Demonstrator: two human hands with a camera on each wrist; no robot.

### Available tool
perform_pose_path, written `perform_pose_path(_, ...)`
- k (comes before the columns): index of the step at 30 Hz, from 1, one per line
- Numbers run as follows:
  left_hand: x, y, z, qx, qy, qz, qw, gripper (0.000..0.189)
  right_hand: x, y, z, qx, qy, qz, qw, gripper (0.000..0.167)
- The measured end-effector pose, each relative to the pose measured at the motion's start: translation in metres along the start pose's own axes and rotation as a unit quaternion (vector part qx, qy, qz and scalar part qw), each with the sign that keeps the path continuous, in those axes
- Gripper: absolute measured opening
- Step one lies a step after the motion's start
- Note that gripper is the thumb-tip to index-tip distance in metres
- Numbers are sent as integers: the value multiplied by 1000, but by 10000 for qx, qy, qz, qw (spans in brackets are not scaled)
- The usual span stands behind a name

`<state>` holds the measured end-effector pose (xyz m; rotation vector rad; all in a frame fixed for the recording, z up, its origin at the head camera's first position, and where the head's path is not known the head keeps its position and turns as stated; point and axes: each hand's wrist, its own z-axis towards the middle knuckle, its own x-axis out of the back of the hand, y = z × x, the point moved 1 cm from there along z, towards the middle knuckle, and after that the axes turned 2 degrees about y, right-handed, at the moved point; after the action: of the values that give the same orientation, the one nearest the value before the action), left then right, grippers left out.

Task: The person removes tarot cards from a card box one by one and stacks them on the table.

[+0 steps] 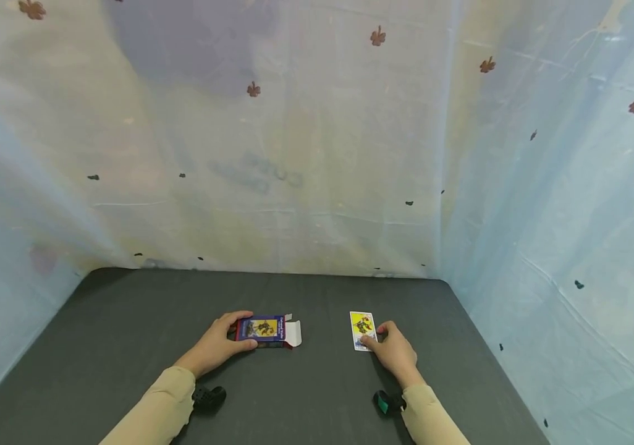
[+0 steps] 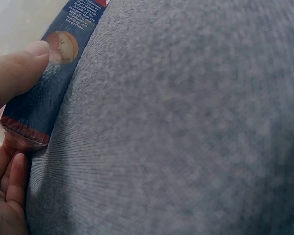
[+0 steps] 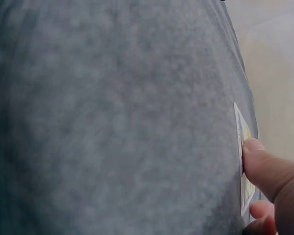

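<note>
My left hand (image 1: 218,343) grips the blue card box (image 1: 264,329) over the dark table (image 1: 306,402), long axis left-right, white flap (image 1: 293,333) pointing right. My right hand (image 1: 397,355) pinches the illustrated card (image 1: 362,324), right of box, long axis fore-aft.

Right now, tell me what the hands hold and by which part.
The left hand grips the box by the end opposite its open flap; the right hand pinches the card near its lower right corner in the head view.
</note>
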<state>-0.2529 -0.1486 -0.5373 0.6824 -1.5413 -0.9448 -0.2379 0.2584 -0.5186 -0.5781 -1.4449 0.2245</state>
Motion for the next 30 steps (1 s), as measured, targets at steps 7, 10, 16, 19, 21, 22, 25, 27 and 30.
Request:
perform_pose_path(7, 4, -3, -2, 30, -20, 43, 10000, 78, 0, -4, 1, -12, -24, 132, 9999, 52)
perform_pose_path(10, 3, -3, 0, 0, 10, 11, 10000, 77, 3, -3, 4, -126, 59, 414, 9990, 52)
perform_pose_path(16, 1, -2, 2, -43, 4, 2, 10000, 77, 6, -9, 8, -38, 366, 1436, 9890, 52)
perform_pose_path(19, 3, -3, 0, -7, 80, 38, 10000, 76, 4, -26, 7, 266, 417, 1798, 9825, 52)
perform_pose_path(21, 3, -5, -2, 28, 114, 48, 9999, 77, 1, -39, 4, 448, 369, 1997, 9781, 53)
perform_pose_path(22, 3, -5, -3, 40, 111, 56, 9999, 77, 0, -46, 2, 537, 319, 2063, 9765, 54)
perform_pose_path(25, 1, -6, -3, 59, 90, 27, 9999, 77, -6, -62, -1, 762, 128, 2291, 9703, 56)
perform_pose_path(27, 0, -5, -2, 28, 88, 1, 10000, 77, -10, -71, -3, 912, 33, 2427, 9658, 54)
perform_pose_path(30, 0, -2, -1, 3, 108, -46, 9999, 76, -20, -81, -6, 1137, -112, 2635, 9579, 50)
